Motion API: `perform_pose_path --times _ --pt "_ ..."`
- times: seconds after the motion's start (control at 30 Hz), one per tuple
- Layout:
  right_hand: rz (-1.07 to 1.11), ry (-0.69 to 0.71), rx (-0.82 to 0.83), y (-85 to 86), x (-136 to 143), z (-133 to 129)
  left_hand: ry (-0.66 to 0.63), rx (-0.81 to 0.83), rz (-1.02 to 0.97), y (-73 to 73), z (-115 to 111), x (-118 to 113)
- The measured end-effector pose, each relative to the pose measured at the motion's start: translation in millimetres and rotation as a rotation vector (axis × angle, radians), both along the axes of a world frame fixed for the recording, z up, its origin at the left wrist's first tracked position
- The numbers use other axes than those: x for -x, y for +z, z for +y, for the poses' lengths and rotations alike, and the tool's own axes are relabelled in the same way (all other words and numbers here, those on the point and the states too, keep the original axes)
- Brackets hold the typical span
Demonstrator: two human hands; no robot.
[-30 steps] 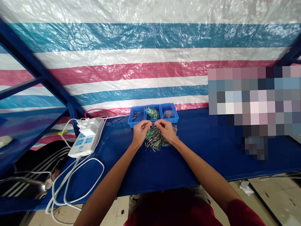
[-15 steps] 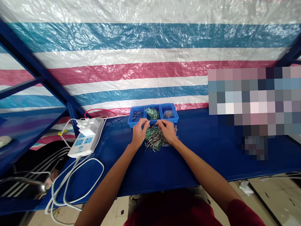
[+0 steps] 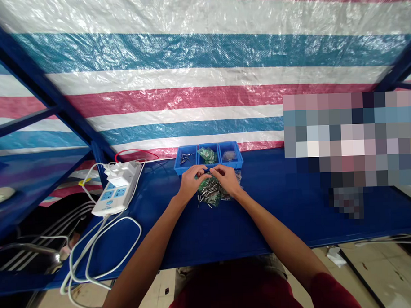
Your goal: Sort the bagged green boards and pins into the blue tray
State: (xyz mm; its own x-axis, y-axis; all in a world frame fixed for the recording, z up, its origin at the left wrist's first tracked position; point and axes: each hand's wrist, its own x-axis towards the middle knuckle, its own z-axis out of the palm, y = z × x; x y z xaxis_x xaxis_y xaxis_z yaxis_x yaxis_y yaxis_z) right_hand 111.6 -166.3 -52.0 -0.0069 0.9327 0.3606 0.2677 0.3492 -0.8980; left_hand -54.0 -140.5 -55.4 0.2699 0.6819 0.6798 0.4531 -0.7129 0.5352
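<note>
Over the heap of metal pins [image 3: 210, 193] on the blue table [image 3: 274, 183], my left hand [image 3: 190, 181] and right hand [image 3: 228, 178] are curled close together before the trays [image 3: 236, 165], whether pinching anything I cannot tell

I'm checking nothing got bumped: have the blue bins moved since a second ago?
No, neither way: against the striped sheet behind, the blue bins hold their place.
</note>
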Motion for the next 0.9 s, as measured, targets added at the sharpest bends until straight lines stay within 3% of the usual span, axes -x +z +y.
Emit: perform_pose_path --times 0.27,0.5,0.6,0.73,0.8,0.9 --pt "0.124 -0.023 0.059 -4.3 -2 6 -0.041 0.116 -0.032 10.6 -1 2" --pt "0.134 0.076 0.042 -1.2 1 1 -0.068 0.224 -0.132 9.4 0 4" --pt "0.181 0.062 0.045 -1.4 2 0 0.121 0.051 -0.137 11.6 -4 3" --pt "0.161 -0.012 0.033 -1.4 2 -1 0.512 -0.189 -0.102 21.0 2 9" --pt "0.119 -0.031 0.021 -0.4 2 -1 0.627 -0.143 0.053 24.9 12 14" --pt "0.039 -0.056 -0.003 1.7 1 -2 0.662 -0.007 0.296 25.9 23 19"
